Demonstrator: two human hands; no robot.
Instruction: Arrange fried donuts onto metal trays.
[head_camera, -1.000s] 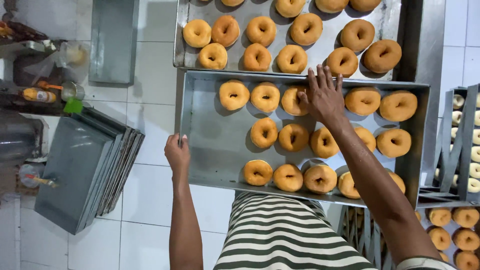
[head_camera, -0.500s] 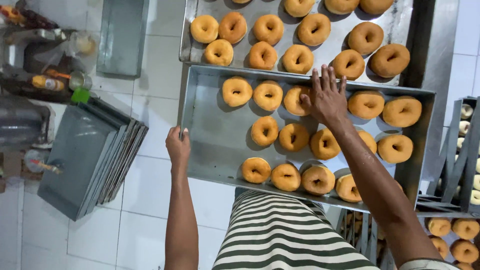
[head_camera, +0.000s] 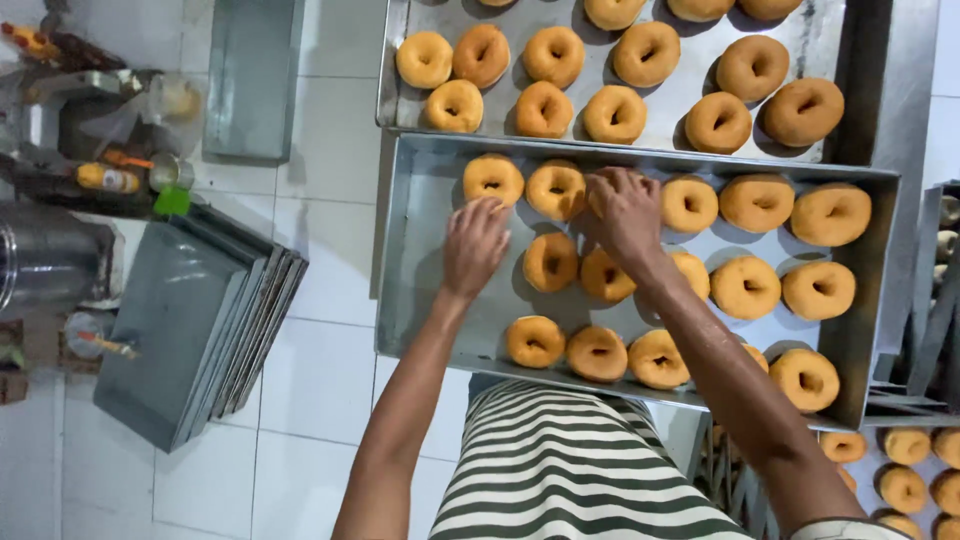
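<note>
While the left hand (head_camera: 474, 247) hovers open over the tray (head_camera: 420, 290), the right hand (head_camera: 625, 208) grips 1 doughnut (head_camera: 597, 192).

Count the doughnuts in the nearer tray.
16 doughnuts: six in the far row, five middle, five near; the right hand and forearm partly cover three, maybe more.

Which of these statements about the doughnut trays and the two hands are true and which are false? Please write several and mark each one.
1. The right hand rests on doughnuts in the near tray. True.
2. The left hand holds a bottle. False: it hovers over the near tray beside a doughnut, holding nothing visible.
3. A stack of empty trays lies on the tiled floor. True.
4. The far tray is empty. False: it holds many doughnuts.
5. The person wears a plain red garment. False: the striped garment is green and white.
</note>
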